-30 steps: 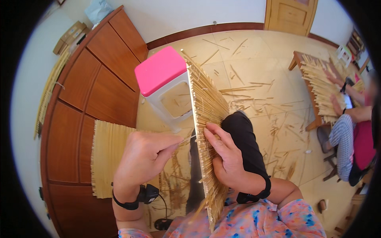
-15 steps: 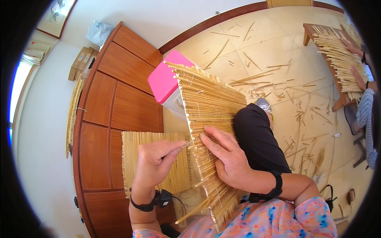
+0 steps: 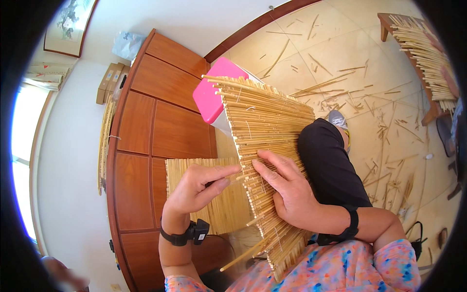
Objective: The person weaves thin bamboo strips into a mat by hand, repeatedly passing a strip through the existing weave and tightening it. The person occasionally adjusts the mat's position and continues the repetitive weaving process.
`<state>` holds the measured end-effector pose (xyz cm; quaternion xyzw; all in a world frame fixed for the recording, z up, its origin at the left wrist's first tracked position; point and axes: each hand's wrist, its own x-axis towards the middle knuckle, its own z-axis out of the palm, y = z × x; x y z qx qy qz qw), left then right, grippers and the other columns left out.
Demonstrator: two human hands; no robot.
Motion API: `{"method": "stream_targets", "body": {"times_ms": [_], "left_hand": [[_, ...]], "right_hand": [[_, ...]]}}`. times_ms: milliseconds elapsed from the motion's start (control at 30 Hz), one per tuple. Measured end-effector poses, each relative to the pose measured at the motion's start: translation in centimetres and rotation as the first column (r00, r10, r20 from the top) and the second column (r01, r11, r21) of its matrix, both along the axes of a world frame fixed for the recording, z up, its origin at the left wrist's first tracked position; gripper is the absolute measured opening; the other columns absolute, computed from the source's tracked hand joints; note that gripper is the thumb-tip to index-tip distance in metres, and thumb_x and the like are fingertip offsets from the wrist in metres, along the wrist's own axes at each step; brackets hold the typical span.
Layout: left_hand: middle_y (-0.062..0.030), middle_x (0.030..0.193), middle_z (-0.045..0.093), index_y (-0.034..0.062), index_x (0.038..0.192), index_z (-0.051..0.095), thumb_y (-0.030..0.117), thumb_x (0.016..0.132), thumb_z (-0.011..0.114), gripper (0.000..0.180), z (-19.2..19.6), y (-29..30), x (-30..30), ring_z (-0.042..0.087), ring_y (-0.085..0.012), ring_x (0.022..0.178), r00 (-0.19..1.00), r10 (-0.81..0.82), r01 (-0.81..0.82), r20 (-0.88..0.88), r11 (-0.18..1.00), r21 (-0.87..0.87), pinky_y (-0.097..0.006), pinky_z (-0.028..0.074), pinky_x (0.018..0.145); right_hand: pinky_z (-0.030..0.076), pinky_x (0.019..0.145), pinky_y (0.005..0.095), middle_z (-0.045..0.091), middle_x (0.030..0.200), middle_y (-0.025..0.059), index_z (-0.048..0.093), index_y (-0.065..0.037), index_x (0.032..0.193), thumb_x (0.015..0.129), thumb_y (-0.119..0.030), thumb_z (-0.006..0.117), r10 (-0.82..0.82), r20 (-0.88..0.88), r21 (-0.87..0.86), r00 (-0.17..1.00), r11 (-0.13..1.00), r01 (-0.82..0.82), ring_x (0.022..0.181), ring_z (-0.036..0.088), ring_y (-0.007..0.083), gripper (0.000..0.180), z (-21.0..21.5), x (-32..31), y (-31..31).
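Observation:
A mat of thin straw-coloured sticks (image 3: 265, 114), bound with pale thread, leans across my lap with its cut stick ends toward the left. My right hand (image 3: 292, 187) lies on top of it, fingers spread and pressing the sticks. At the left edge, my left hand (image 3: 199, 187) has its index finger stretched out, the tip touching the stick ends. The thumb sits below that finger, and the other fingers are curled. I see nothing held between them. A few longer sticks (image 3: 238, 255) stick out near the mat's lower end.
Another stick mat (image 3: 221, 214) lies behind my left hand. Past it stand a brown wooden cabinet (image 3: 131, 190) and a pink-lidded box (image 3: 219, 90). Loose sticks (image 3: 316, 90) litter the tiled floor. At far right, a co-worker's hands rest on sticks (image 3: 430, 65) on a wooden bench (image 3: 386, 31).
My left hand has gone from a pinch with something thin at its tips to a stretched index finger against the stick ends. The view has shifted slightly; my right hand stays on the mat.

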<state>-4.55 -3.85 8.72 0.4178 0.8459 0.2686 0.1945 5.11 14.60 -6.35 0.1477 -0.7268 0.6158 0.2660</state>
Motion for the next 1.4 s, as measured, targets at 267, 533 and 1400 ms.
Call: {"method": "stream_targets", "body": {"times_ms": [267, 533, 1400], "left_hand": [[-0.01, 0.07, 0.06, -0.0016, 0.127, 0.067, -0.004, 0.091, 0.062, 0.037, -0.2, -0.7, -0.4, 0.055, -0.0144, 0.059, 0.991, 0.011, -0.012, 0.13, 1.0, 0.012, -0.029, 0.043, 0.057], [-0.0042, 0.066, 0.058, -0.0016, 0.119, 0.071, -0.005, 0.088, 0.064, 0.032, 0.1, -0.2, -0.3, 0.051, -0.0105, 0.055, 0.999, 0.028, -0.028, 0.044, 1.0, -0.012, -0.025, 0.038, 0.053], [-0.01, 0.072, 0.054, -0.0022, 0.106, 0.07, -0.006, 0.086, 0.065, 0.021, 0.0, 1.7, -0.3, 0.054, -0.0229, 0.063, 0.999, -0.004, 0.005, -0.047, 1.0, 0.014, -0.034, 0.039, 0.057]], "right_hand": [[0.039, 0.112, 0.0457, 0.047, 0.148, 0.021, 0.053, -0.005, 0.145, 0.073, 0.018, 0.052, 0.008, 0.015, -0.024, 1.0, 1.0, -0.008, 0.132, 0.048, 0.0422, 0.076, -0.2, 0.2, -0.1], [0.039, 0.112, 0.0457, 0.047, 0.147, 0.0209, 0.052, -0.004, 0.145, 0.072, 0.017, 0.052, 0.012, 0.021, -0.03, 1.0, 0.999, -0.012, 0.133, 0.047, 0.0424, 0.076, 0.0, 0.2, 0.1], [0.039, 0.113, 0.0447, 0.046, 0.147, 0.0218, 0.053, -0.004, 0.144, 0.069, 0.017, 0.049, 0.021, 0.035, -0.014, 0.999, 1.0, -0.02, 0.133, 0.048, 0.042, 0.078, 0.3, 0.2, 0.6]]}}
